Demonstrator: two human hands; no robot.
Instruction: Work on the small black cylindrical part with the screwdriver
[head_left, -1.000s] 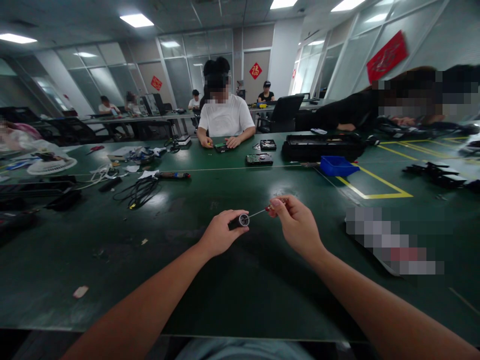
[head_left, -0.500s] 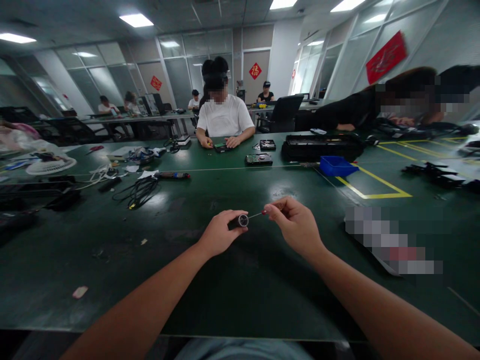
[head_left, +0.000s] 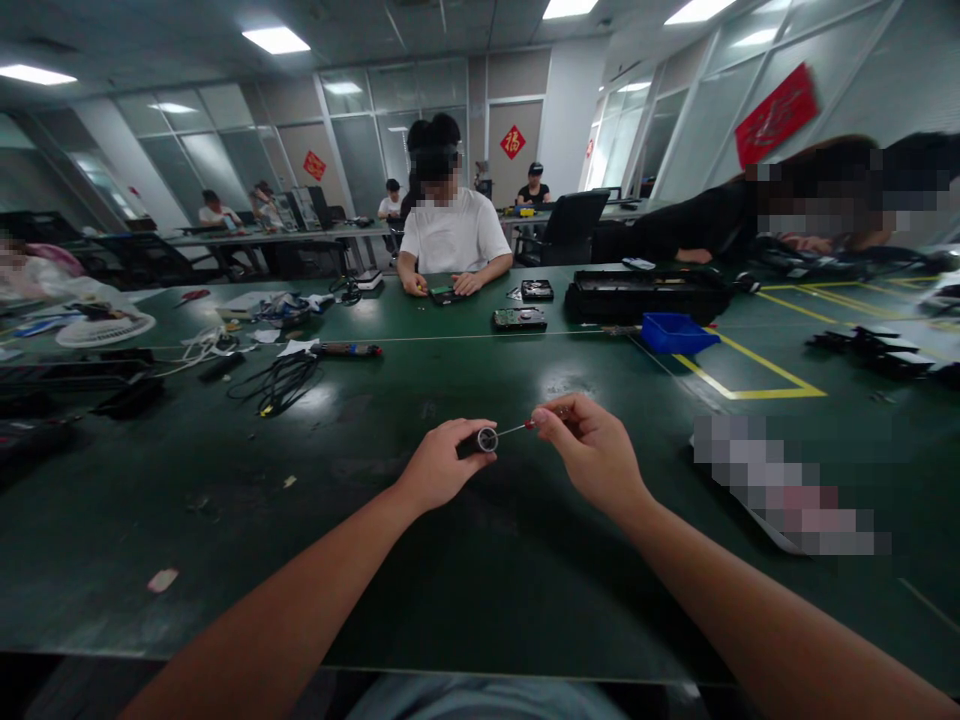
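Working a slim tool (head_left: 513,431) at the mouth of a dark cylinder (head_left: 468,446)

Clasps the dark cylinder in the left grip (head_left: 437,468), with thumb and fingers closed around the sides and the pale-rimmed open end turned rightward. Pinches the slim tool between thumb and fingers of the right grip (head_left: 600,445), with the thin shaft running to that opening. Holds both over the tabletop (head_left: 90,500). Seems to be in the midst of probing or driving inside the cylinder's end; cannot tell any contact at the hidden tip. Calls, most likely, for a steady cylinder and a shaft in line with the opening. As for containers, shows a blue tray (head_left: 679,333) by a yellow line (head_left: 776,393), near the right end of a long black case (head_left: 645,295), apparently open on top. Cannot make out any contents in either, nor in the shaded mouth.
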